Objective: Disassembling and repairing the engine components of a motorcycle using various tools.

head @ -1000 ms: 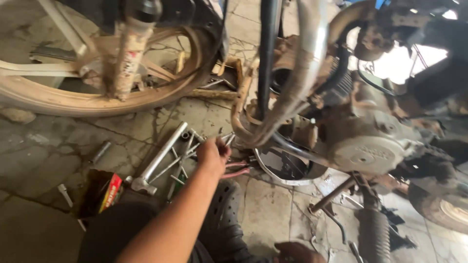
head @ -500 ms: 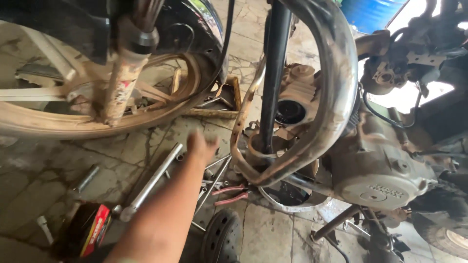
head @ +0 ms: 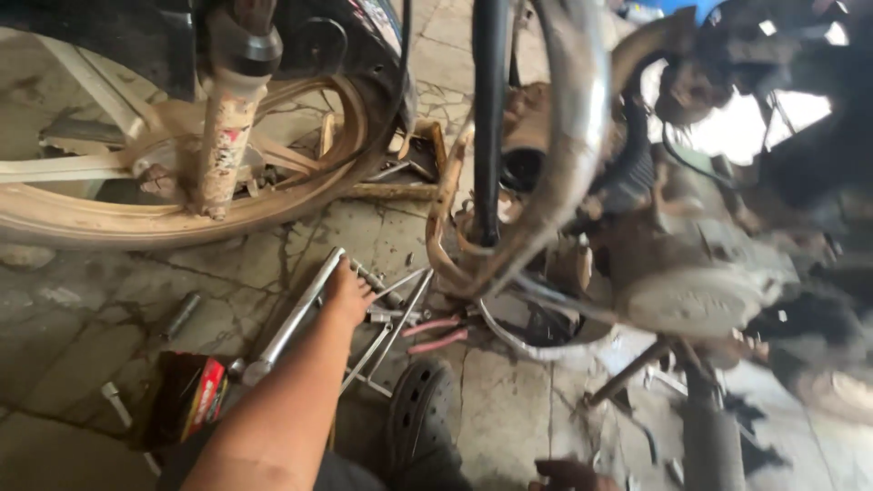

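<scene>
Your left hand, grip hidden from view, rests on the long metal bar lying on the floor along the 1-to-7 o'clock line, pliers at its 3 o'clock.

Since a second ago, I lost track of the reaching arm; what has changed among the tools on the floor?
The left hand has moved from the pink-handled pliers over to the long silver metal rod and now rests on its upper end; whether it grips is unclear. The right hand barely shows at the bottom edge. Rod, pliers and the red and black carton lie as before.
</scene>
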